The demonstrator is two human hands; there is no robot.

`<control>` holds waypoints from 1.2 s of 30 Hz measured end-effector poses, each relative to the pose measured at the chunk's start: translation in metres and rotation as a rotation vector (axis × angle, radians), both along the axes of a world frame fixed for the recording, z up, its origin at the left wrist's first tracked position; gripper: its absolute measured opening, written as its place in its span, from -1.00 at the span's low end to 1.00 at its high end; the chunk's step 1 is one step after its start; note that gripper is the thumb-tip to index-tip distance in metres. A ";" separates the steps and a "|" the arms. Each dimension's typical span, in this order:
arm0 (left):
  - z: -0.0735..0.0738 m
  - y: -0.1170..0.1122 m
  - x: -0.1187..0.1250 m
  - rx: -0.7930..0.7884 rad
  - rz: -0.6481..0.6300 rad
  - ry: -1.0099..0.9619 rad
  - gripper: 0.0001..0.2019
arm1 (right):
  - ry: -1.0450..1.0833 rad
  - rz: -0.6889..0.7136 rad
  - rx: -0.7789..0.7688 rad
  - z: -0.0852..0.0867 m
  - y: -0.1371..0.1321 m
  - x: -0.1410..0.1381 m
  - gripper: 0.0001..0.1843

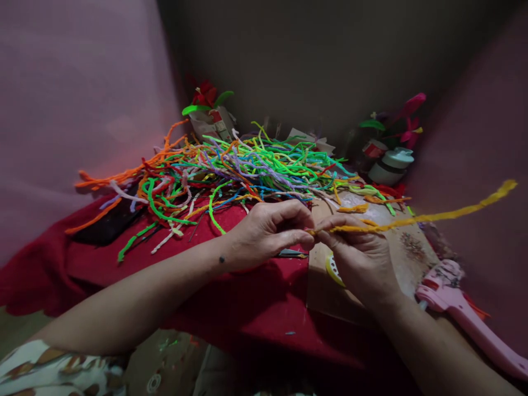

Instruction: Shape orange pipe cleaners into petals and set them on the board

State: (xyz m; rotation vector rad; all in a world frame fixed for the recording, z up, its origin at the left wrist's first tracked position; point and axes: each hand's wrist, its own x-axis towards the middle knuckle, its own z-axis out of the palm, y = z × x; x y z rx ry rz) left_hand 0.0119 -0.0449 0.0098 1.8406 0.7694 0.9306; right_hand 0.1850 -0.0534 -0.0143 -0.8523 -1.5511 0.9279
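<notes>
Dim corner, pinkish side walls (82, 82), darker wall (289, 60) behind. Surface covered with a red cloth (256, 300); a board (325, 297) is laid on it at right. A tangled heap of fuzzy stems (264, 165), many colours, is spread across the back. One orange-yellow stem (437, 215) is held above the front of the board, near its left edge. Its inner end is pinched narrowly between thumb and fingertips of the left hand (266, 231); just beside, it is pinched by the right hand (363, 264), the fingertips nearly meeting. The free length is extended to the right, rising slightly. Below the hands, a yellow-rimmed disc (333, 270) and a pointed metal tool (292, 253) are partly hidden. A pink glue gun (457, 308) is seen at right. Behind, a red flower (205, 93), a pink flower (409, 135) and a lidded jar (390, 169) are noted.
</notes>
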 end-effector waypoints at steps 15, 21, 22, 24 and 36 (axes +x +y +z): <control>-0.011 0.002 -0.002 0.743 0.014 0.365 -0.88 | 0.395 0.228 -0.475 -0.004 0.007 -0.009 -0.91; -0.008 -0.002 -0.002 0.976 0.071 0.473 -0.80 | 0.469 0.271 -0.565 -0.005 0.007 -0.010 -0.94; -0.008 -0.003 -0.002 0.981 0.066 0.473 -0.80 | 0.480 0.278 -0.578 -0.005 0.007 -0.010 -0.95; -0.009 -0.005 -0.002 0.962 0.035 0.494 -0.77 | 0.503 0.287 -0.609 -0.005 0.006 -0.011 -0.94; -0.008 -0.027 -0.001 1.028 -0.207 0.356 -0.84 | 0.588 0.099 -0.595 0.005 0.016 0.003 -0.83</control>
